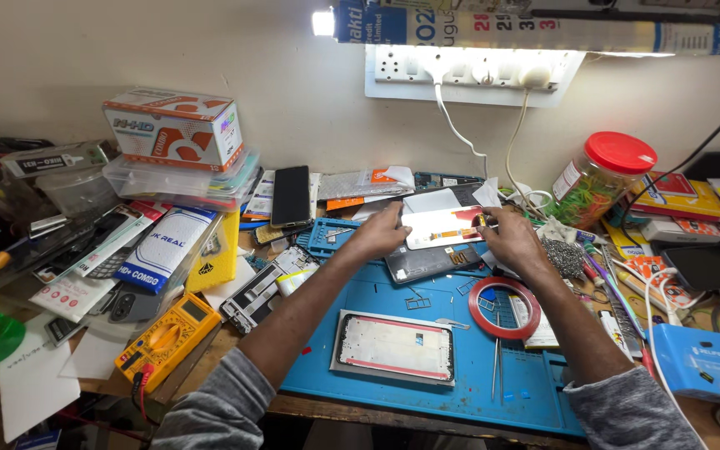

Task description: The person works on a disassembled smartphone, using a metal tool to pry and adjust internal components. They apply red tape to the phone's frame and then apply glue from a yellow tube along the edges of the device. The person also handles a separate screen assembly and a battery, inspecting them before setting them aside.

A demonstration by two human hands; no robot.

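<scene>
Head view shows a phone frame (393, 347) lying near the worktop's front edge on the blue mat (427, 392); farther back, the left hand (379, 234) and right hand (510, 237) each have their grip clamped on a white display panel (443, 226), held above the mat's far edge.
</scene>
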